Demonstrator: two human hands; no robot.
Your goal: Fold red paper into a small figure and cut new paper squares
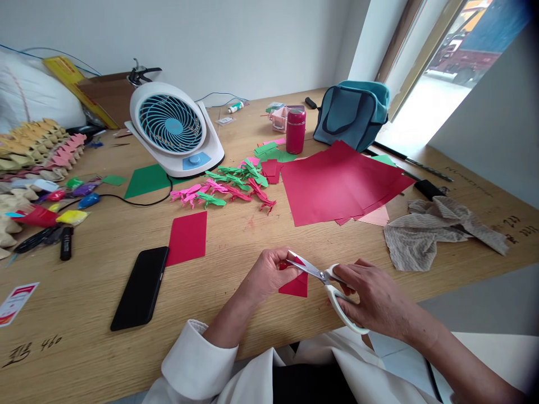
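My left hand [266, 275] pinches a small folded piece of red paper [296, 285] just above the near edge of the wooden table [236, 235]. My right hand [374, 300] grips white-handled scissors [332, 283]. Their blades are parted and point left into the top of the red piece. A stack of red paper sheets [339, 182] lies beyond my hands. A single red rectangle [188, 237] lies to the left, beside a black phone [141, 287].
Folded pink, green and red paper figures [227, 189] lie mid-table before a white desk fan [174, 128]. A red flask [295, 131] and blue bag [351, 114] stand behind. A crumpled cloth [438, 227] lies right. More folded figures and pens crowd the left edge.
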